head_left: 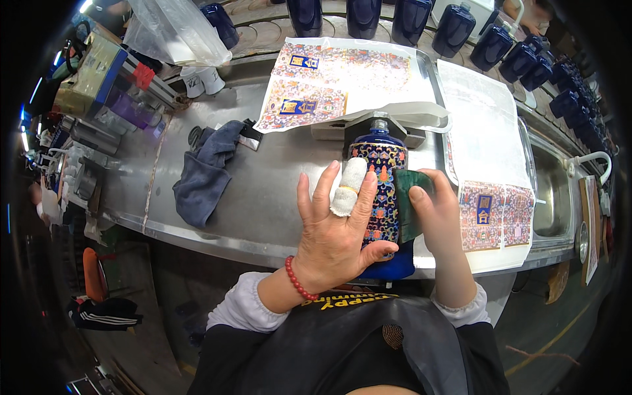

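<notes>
A dark blue glass bottle (386,209) with a colourful floral decal lies in front of me, its neck pointing away. My left hand (334,238) rests over the bottle's left side, fingers stretched and spread. White wrapping covers one of its fingers, and a red bead bracelet circles the wrist. My right hand (440,209) grips a flat, dark green scraper (407,204) between thumb and fingers. The scraper's blade is against the bottle's right side. Behind the neck, a metal bracket (411,138) stands on the steel worktop (276,197).
Decal sheets (368,72) lie beyond the bottle, and another sheet (480,118) spreads to the right. A crumpled grey-blue cloth (209,172) sits at left. Blue bottles (454,29) line a conveyor (263,33) at the back. A sink (552,204) is far right.
</notes>
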The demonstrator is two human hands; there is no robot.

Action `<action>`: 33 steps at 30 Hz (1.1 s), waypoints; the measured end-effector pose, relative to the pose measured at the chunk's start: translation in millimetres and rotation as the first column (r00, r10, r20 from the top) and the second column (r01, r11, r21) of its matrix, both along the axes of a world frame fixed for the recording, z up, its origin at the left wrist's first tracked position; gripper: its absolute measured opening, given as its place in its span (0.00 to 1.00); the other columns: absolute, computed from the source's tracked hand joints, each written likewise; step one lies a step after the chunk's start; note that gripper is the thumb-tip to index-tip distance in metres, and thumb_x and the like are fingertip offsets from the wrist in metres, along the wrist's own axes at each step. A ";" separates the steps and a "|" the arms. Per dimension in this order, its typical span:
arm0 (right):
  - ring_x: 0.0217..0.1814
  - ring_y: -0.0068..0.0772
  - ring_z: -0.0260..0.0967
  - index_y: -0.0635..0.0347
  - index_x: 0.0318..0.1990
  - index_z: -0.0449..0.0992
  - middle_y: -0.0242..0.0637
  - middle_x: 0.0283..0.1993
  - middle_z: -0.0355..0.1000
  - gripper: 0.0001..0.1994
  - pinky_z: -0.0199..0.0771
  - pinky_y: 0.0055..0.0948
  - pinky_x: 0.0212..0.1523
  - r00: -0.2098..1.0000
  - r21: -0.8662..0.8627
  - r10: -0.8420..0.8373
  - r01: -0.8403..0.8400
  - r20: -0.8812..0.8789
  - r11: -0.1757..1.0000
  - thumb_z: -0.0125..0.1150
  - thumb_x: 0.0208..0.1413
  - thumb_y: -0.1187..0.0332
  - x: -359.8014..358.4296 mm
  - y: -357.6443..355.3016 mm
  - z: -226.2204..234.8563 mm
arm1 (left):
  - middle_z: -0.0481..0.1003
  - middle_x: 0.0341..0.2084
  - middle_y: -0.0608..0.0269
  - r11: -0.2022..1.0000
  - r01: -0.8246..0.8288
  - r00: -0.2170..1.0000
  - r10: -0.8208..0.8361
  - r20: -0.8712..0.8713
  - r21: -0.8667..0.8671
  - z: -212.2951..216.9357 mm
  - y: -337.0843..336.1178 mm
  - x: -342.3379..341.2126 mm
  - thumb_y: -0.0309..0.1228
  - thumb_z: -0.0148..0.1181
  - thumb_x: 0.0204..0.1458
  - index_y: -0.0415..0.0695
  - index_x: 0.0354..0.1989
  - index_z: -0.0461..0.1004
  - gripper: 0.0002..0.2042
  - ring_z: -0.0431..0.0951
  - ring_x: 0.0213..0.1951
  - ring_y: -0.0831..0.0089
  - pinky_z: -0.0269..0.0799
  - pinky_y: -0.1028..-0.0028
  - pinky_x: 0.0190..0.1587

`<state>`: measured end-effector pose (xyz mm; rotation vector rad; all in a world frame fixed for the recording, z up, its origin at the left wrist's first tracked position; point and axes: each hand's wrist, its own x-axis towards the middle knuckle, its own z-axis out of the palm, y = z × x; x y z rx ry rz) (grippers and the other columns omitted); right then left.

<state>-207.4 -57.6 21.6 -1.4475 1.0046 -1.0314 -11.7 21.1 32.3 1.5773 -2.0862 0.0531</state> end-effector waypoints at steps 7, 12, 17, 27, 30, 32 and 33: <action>0.45 0.23 0.71 0.64 0.54 0.73 0.34 0.45 0.76 0.19 0.74 0.25 0.47 0.998 0.048 -0.010 0.012 -0.055 0.999 0.65 0.64 0.60 -4.2 -0.2 -4.0 | 0.60 0.70 0.40 0.998 0.060 0.998 -0.060 0.025 -0.012 5.5 2.9 -3.2 0.72 0.45 0.56 0.35 0.75 0.54 0.52 0.53 0.71 0.39 0.34 0.33 0.70; 0.47 0.24 0.71 0.64 0.54 0.73 0.35 0.45 0.76 0.19 0.73 0.26 0.49 0.999 0.044 -0.012 0.014 -0.044 0.999 0.64 0.64 0.60 -4.9 0.9 -3.7 | 0.66 0.67 0.48 0.997 0.074 0.996 -0.074 0.053 -0.012 8.5 -12.4 0.1 0.74 0.44 0.54 0.38 0.75 0.55 0.53 0.52 0.72 0.41 0.29 0.33 0.70; 0.47 0.24 0.71 0.64 0.54 0.73 0.35 0.45 0.76 0.18 0.73 0.26 0.49 0.998 0.030 -0.006 0.008 -0.059 1.000 0.64 0.64 0.60 -3.1 -0.9 -2.4 | 0.70 0.66 0.59 0.994 0.109 0.983 -0.108 0.150 -0.001 10.7 -7.0 4.8 0.72 0.43 0.56 0.49 0.74 0.62 0.46 0.52 0.73 0.45 0.24 0.34 0.72; 0.35 0.21 0.75 0.65 0.49 0.77 0.34 0.36 0.78 0.11 0.75 0.21 0.35 0.967 -0.178 0.148 -0.186 -0.207 0.966 0.67 0.59 0.73 -13.9 -25.4 30.9 | 0.63 0.68 0.46 0.995 0.073 0.960 -0.087 -0.268 -0.061 -29.4 22.8 19.2 0.47 0.77 0.39 0.38 0.74 0.57 0.53 0.52 0.72 0.45 0.36 0.33 0.70; 0.37 0.19 0.76 0.65 0.46 0.79 0.36 0.37 0.79 0.10 0.74 0.18 0.34 0.853 -0.501 0.350 -0.513 -0.386 0.697 0.65 0.56 0.78 7.1 -46.4 68.9 | 0.67 0.65 0.48 0.994 0.051 0.989 -0.063 -0.130 -0.093 -28.3 23.3 22.4 0.48 0.77 0.38 0.38 0.73 0.60 0.52 0.56 0.71 0.47 0.35 0.31 0.69; 0.36 0.29 0.77 0.64 0.44 0.80 0.40 0.34 0.78 0.10 0.75 0.28 0.35 0.845 -0.163 0.320 -0.420 -0.428 0.893 0.66 0.54 0.77 21.6 -52.0 85.3 | 0.69 0.64 0.51 0.991 0.073 0.992 -0.084 -0.096 -0.109 -24.7 24.5 20.5 0.48 0.77 0.39 0.38 0.72 0.62 0.50 0.58 0.70 0.47 0.34 0.31 0.69; 0.35 0.35 0.78 0.63 0.43 0.80 0.42 0.33 0.77 0.10 0.75 0.33 0.36 0.852 0.011 0.299 -0.326 -0.430 0.945 0.67 0.53 0.76 22.3 -51.7 91.6 | 0.69 0.64 0.51 0.985 0.078 0.992 -0.091 -0.084 -0.152 -24.0 23.5 19.0 0.49 0.77 0.39 0.38 0.72 0.62 0.50 0.59 0.70 0.47 0.34 0.30 0.69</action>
